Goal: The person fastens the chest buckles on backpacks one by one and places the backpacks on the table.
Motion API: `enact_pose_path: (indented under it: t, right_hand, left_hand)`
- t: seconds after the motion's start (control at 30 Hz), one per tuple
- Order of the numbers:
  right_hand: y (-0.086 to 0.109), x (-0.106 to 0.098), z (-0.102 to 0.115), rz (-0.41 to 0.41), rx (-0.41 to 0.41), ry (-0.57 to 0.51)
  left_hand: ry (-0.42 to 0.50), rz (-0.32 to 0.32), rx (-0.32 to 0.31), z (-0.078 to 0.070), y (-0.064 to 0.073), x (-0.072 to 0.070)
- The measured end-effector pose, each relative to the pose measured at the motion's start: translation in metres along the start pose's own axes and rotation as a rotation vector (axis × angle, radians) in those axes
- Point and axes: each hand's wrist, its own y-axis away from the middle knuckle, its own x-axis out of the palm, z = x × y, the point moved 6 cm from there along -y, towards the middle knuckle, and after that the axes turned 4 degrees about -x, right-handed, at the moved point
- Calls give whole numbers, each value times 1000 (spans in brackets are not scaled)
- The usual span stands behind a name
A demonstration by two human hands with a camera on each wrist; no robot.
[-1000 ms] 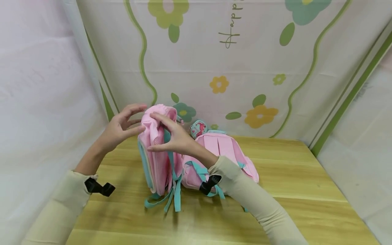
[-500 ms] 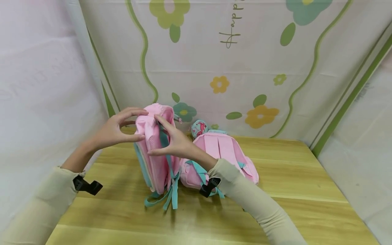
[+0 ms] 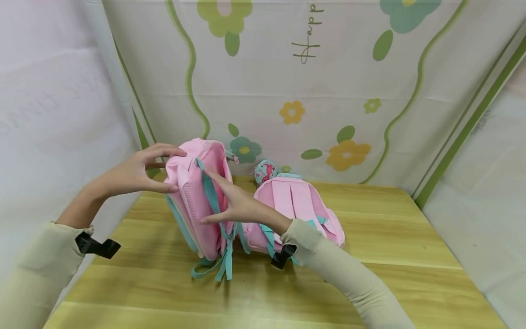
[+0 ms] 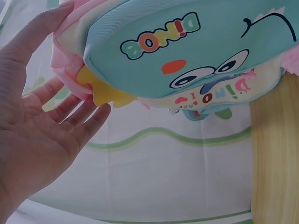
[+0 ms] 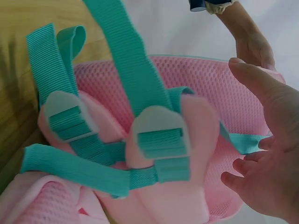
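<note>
On backpack (image 3: 195, 208), left grip (image 3: 132, 173) arched

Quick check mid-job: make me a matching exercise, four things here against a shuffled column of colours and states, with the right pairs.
1. left hand
2. right backpack
3. round pouch
4. table

A. teal with a red pattern
B. touching the top of the left backpack
C. yellowish, wood-grained
D. lying, straps facing up

Pairs: 1-B; 2-D; 3-A; 4-C

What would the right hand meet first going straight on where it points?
For the right hand, probably the tilted pink backpack, perhaps its teal strap first; depth is unclear, and hand and backpack may be touching.
</note>
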Motion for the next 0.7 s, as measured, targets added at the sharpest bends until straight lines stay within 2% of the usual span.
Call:
enact_pose_path:
  t: [0.33,0.7]
  right_hand:
    - [15,15,-19,68,-26,14]
    - [32,29,-38,114,41,-71]
  left_hand:
    - [12,20,-44,10,9,-10]
    - [20,65,-146,27,18,-23]
